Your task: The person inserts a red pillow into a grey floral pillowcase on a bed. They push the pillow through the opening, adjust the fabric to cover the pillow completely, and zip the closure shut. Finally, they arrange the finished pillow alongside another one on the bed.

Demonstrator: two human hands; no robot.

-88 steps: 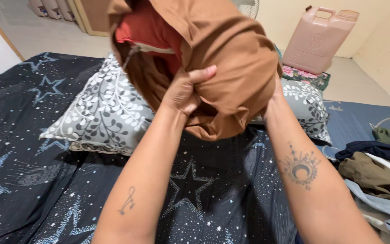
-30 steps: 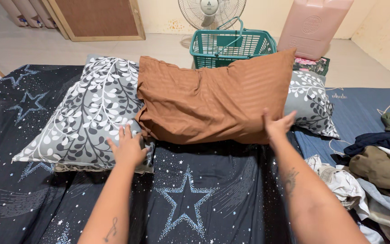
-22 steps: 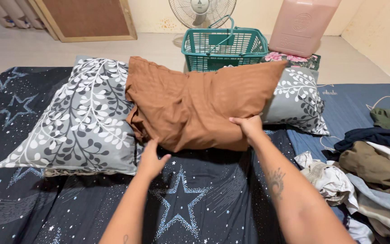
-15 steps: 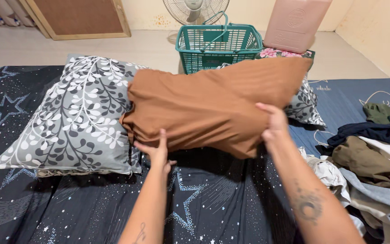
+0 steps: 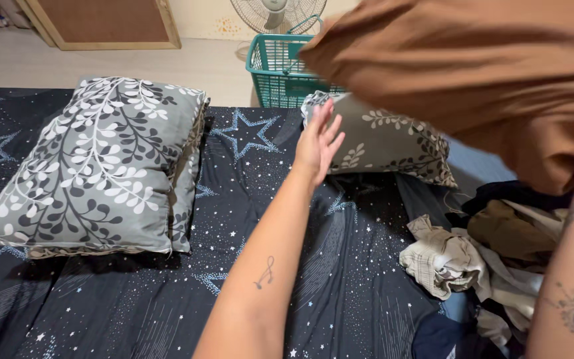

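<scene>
Left hand (image 5: 317,143) outstretched, fingers spread, near grey leaf-print pillow (image 5: 386,139). Right hand hidden behind raised brown pillow (image 5: 486,73); grip indeterminable. Starry bedsheet (image 5: 247,179) between pillows unobstructed.

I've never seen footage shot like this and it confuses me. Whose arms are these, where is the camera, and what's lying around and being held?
The camera sits on a person's head and looks down, so the arms are that person's own. The left hand is open, reaching toward a grey leaf-patterned pillow on the dark star-print bedsheet. The brown pillow is lifted at upper right; the right hand is hidden behind it, only the tattooed forearm shows. A bigger leaf-patterned pillow lies on the left, a heap of clothes on the right, and a teal basket stands beyond.
</scene>
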